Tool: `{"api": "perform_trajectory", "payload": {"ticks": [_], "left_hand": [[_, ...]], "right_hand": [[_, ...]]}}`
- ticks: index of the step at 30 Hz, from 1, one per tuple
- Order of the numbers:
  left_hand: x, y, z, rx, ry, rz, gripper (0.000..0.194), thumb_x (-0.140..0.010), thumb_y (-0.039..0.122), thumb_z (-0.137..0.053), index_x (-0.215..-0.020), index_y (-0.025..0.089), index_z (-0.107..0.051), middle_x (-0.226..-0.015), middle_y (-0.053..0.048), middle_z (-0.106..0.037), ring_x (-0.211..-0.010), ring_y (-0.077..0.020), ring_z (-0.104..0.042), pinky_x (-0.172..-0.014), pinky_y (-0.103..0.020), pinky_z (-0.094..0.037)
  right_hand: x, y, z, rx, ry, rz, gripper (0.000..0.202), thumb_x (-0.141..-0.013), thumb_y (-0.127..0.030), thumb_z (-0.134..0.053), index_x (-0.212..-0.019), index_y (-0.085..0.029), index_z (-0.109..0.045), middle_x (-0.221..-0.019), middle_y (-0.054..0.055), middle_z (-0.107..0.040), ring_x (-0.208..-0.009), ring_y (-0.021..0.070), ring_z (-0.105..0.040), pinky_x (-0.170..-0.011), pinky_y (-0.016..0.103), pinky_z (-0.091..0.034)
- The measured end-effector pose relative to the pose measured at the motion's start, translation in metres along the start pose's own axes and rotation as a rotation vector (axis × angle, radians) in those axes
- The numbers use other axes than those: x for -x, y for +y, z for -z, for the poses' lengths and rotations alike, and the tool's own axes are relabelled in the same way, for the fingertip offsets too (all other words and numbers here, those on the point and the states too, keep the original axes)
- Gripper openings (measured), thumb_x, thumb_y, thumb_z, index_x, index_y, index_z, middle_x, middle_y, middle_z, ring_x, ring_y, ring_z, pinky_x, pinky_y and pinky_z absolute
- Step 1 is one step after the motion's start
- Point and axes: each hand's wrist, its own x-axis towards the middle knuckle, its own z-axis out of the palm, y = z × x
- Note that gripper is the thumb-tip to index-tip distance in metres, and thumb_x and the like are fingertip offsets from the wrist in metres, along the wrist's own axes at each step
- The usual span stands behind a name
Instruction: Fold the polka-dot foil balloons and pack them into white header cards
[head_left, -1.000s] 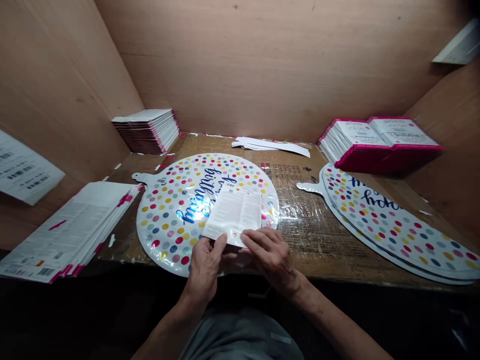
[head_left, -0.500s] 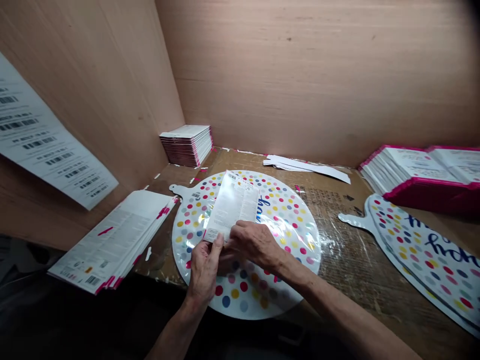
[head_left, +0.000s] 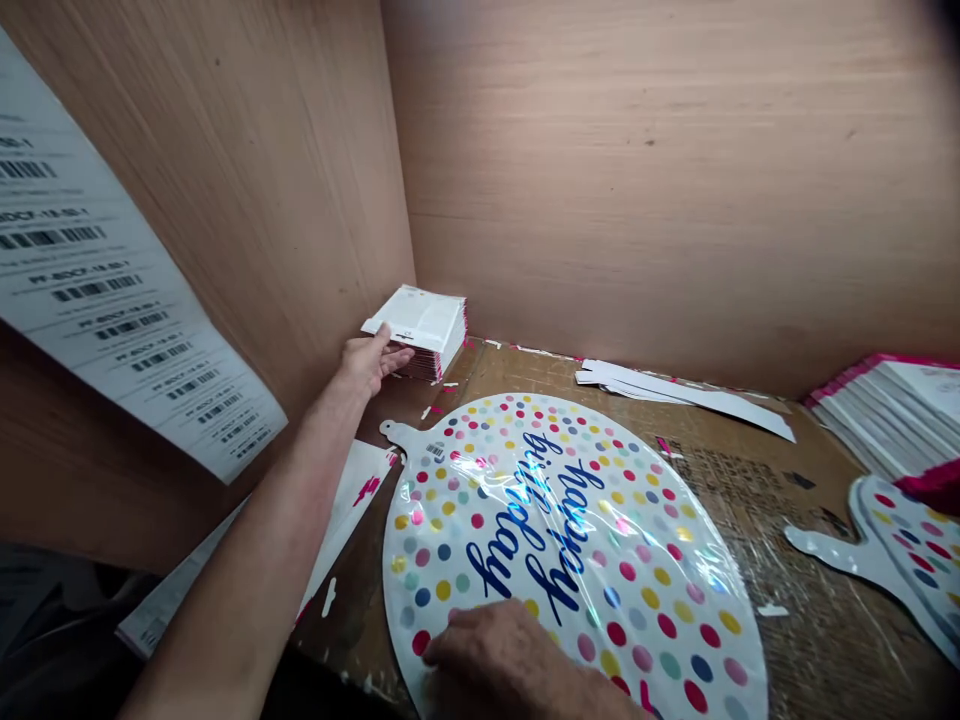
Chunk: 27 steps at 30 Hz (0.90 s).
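Observation:
A round, polka-dotted foil balloon (head_left: 577, 540) lettered "happy birthday" lies flat on the brown cardboard surface. At the back corner stands a stack of folded white cards with pink edges (head_left: 427, 320). My left hand (head_left: 371, 360) reaches to this stack, thumb on the top card and fingers along its front side. Low in the view, my right hand (head_left: 502, 655) rests over the balloon's near part, its fingers curled; whether it holds anything is hidden.
A sheet of barcode labels (head_left: 142, 310) hangs on the left wall. Flat white cards (head_left: 352, 500) lie beneath my left forearm. White paper strips (head_left: 675, 395) lie at the back. More cards (head_left: 877, 415) and dotted balloons (head_left: 900, 540) are at the right.
The folded card is no longer over the balloon and now tops the back stack. My left hand has moved there; my right hand has moved down toward the near edge. The view has shifted left.

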Motion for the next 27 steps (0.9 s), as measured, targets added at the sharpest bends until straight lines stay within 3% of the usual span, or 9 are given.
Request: {"api": "perform_trajectory", "payload": {"ticks": [2, 5, 7, 9, 12, 17, 20, 23, 27], "left_hand": [[0.01, -0.007, 0.009, -0.257, 0.019, -0.076, 0.034, -0.092, 0.042, -0.058, -0.074, 0.013, -0.056, -0.065, -0.004, -0.063, -0.059, -0.0148, -0.065, -0.065, -0.028, -0.054], [0.078, -0.039, 0.037, -1.037, -0.06, -0.282, 0.04, -0.092, 0.049, -0.052, -0.068, 0.018, -0.059, -0.068, -0.008, -0.067, -0.069, -0.0232, -0.068, -0.066, -0.031, -0.048], [0.137, -0.064, 0.059, -1.472, -0.085, -0.225, 0.037, -0.09, 0.051, -0.053, -0.072, 0.019, -0.062, -0.073, -0.01, -0.071, -0.077, -0.0297, -0.069, -0.066, -0.034, -0.046], [0.184, -0.083, 0.075, -1.637, -0.085, -0.096, 0.038, -0.092, 0.053, -0.049, -0.083, 0.019, -0.064, -0.079, -0.011, -0.073, -0.079, -0.031, -0.07, -0.065, -0.034, -0.044], [0.215, -0.095, 0.084, -1.666, -0.073, -0.013, 0.043, -0.095, 0.054, -0.043, -0.097, 0.015, -0.062, -0.087, -0.013, -0.074, -0.083, -0.0316, -0.071, -0.066, -0.035, -0.044], [0.224, -0.098, 0.073, -1.566, -0.211, -0.011, 0.033, -0.099, 0.04, -0.039, -0.094, 0.018, -0.063, -0.089, -0.012, -0.075, -0.09, -0.0297, -0.072, -0.067, -0.033, -0.042], [0.246, -0.103, 0.067, -1.509, -0.284, -0.018, 0.028, -0.098, 0.035, -0.042, -0.089, 0.02, -0.063, -0.086, -0.01, -0.076, -0.086, -0.0284, -0.072, -0.063, -0.031, -0.039], [0.267, -0.108, 0.072, -1.478, -0.362, 0.016, 0.029, -0.097, 0.037, -0.043, -0.082, 0.021, -0.063, -0.081, -0.01, -0.075, -0.082, -0.0275, -0.072, -0.059, -0.03, -0.036], [0.269, -0.108, 0.089, -1.342, -0.394, 0.044, 0.045, -0.096, 0.053, -0.04, -0.07, 0.022, -0.06, -0.072, -0.007, -0.072, -0.074, -0.0251, -0.07, -0.058, -0.029, -0.036]], "right_hand": [[-0.01, 0.015, 0.019, 0.022, 0.13, -0.108, 0.02, -0.096, -0.026, -0.051, -0.08, -0.022, -0.064, -0.075, -0.002, -0.069, -0.062, 0.0104, -0.059, -0.056, 0.021, -0.035], [-0.039, 0.031, 0.046, 0.132, 0.272, -0.286, 0.029, -0.099, -0.027, -0.045, -0.079, -0.02, -0.065, -0.076, 0.002, -0.07, -0.066, 0.0128, -0.063, -0.06, 0.023, -0.037], [-0.065, 0.035, 0.058, 0.234, 0.25, -0.378, 0.032, -0.1, -0.029, -0.044, -0.079, -0.02, -0.066, -0.079, 0.005, -0.072, -0.071, 0.0153, -0.066, -0.061, 0.024, -0.038], [-0.093, 0.033, 0.066, 0.312, 0.186, -0.429, 0.034, -0.101, -0.031, -0.041, -0.086, -0.019, -0.069, -0.086, 0.009, -0.074, -0.078, 0.0185, -0.068, -0.063, 0.025, -0.041], [-0.13, 0.021, 0.069, 0.369, 0.079, -0.467, 0.033, -0.101, -0.031, -0.042, -0.099, -0.013, -0.07, -0.098, 0.016, -0.073, -0.089, 0.0236, -0.07, -0.068, 0.028, -0.048], [-0.162, -0.002, 0.064, 0.365, -0.011, -0.509, 0.02, -0.092, -0.017, -0.056, -0.095, -0.005, -0.072, -0.1, 0.022, -0.073, -0.088, 0.0281, -0.071, -0.068, 0.036, -0.054], [-0.162, -0.012, 0.06, 0.349, -0.033, -0.54, 0.018, -0.085, -0.013, -0.063, -0.097, -0.003, -0.071, -0.098, 0.023, -0.073, -0.083, 0.0299, -0.071, -0.063, 0.039, -0.056], [-0.15, -0.017, 0.055, 0.338, -0.026, -0.546, 0.018, -0.083, -0.016, -0.066, -0.098, -0.007, -0.072, -0.1, 0.02, -0.074, -0.088, 0.0292, -0.071, -0.066, 0.037, -0.056], [-0.124, -0.006, 0.055, 0.343, 0.024, -0.569, 0.018, -0.089, -0.021, -0.062, -0.101, -0.013, -0.072, -0.102, 0.017, -0.074, -0.096, 0.0259, -0.069, -0.076, 0.033, -0.053]]}}
